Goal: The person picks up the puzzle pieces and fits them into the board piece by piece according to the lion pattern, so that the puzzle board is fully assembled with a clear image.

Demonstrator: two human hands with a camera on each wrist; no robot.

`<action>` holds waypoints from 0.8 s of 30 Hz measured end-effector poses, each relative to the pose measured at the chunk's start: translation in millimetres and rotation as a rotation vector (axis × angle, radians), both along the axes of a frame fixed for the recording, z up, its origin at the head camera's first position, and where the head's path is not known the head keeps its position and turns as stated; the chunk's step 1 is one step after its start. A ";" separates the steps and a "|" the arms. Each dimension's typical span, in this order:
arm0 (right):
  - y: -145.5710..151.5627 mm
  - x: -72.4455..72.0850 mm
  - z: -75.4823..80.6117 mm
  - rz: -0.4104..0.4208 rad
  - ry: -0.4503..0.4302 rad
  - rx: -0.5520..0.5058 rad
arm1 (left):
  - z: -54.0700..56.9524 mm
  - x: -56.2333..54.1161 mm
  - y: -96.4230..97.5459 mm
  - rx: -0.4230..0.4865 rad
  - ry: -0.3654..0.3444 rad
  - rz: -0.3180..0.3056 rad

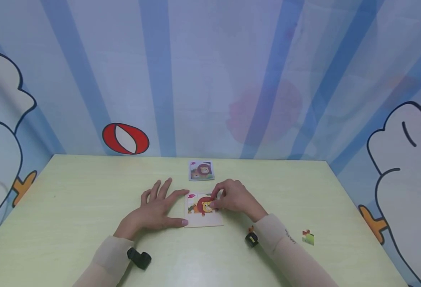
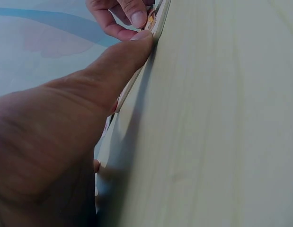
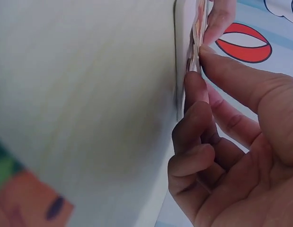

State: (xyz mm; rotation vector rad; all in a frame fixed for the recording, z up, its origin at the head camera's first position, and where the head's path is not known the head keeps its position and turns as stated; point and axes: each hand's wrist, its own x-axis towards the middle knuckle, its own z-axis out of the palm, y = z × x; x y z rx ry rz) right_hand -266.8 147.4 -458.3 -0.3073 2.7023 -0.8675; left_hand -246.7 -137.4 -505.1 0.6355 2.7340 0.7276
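A white puzzle board [image 1: 205, 221] lies mid-table, its upper part filled with joined pieces of a lion picture [image 1: 200, 205]. My left hand [image 1: 156, 211] steadies the board from the left, forefinger at its top corner and thumb at its lower corner, the other fingers spread. On the right side, my right hand [image 1: 235, 197] pinches a puzzle piece [image 3: 197, 61] between thumb and forefinger, at the lion's face. In the right wrist view the piece appears edge-on and tilted over the board, its remaining fingers curled below. Most of its picture is hidden by the fingers.
Behind the board lies a small lion picture card [image 1: 201, 170]. A loose green and red piece [image 1: 308, 237] is on the table at the right. Another orange piece [image 1: 251, 229] shows partly behind the right wrist camera [image 1: 251, 239]. A printed cloth wall [image 1: 210, 79] rises at the table's back edge.
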 end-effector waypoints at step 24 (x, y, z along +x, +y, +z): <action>28.4 -3.9 6.0 0.001 -0.079 -0.206 | -3.5 -3.2 0.5 -0.019 -0.003 0.003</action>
